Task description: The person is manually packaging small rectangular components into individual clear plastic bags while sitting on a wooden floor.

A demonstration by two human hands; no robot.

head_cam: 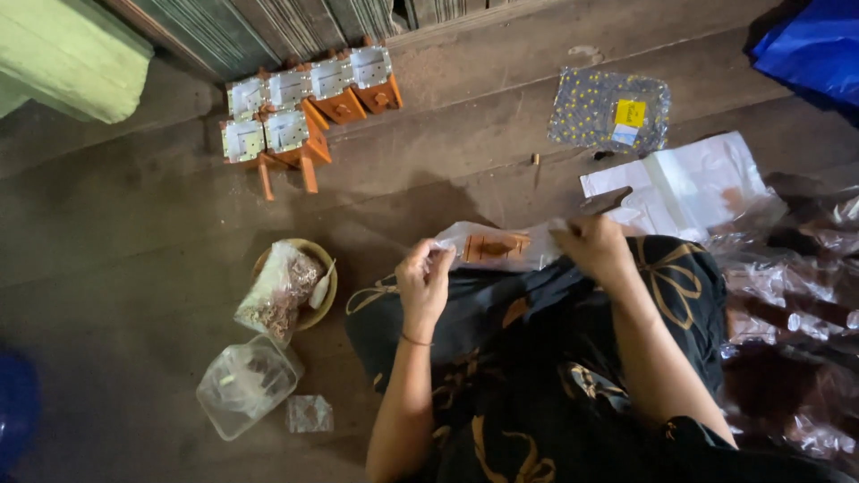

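A: I am looking down at a dark wooden floor (134, 233); the lap in patterned dark cloth (537, 358) is lying under the hands.

B: What are the hands doing?

A: My left hand (424, 279) and right hand (595, 248) are each pinching one end of a clear bag (497, 246) with a brown wooden piece inside. A bowl (322, 268) is sitting left of the left hand.

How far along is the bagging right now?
Done: six wrapped orange wooden pieces stand grouped by the wall. In hand: the left hand and right hand hold a clear bag around another piece. Left: loose clear bags piled to the right.
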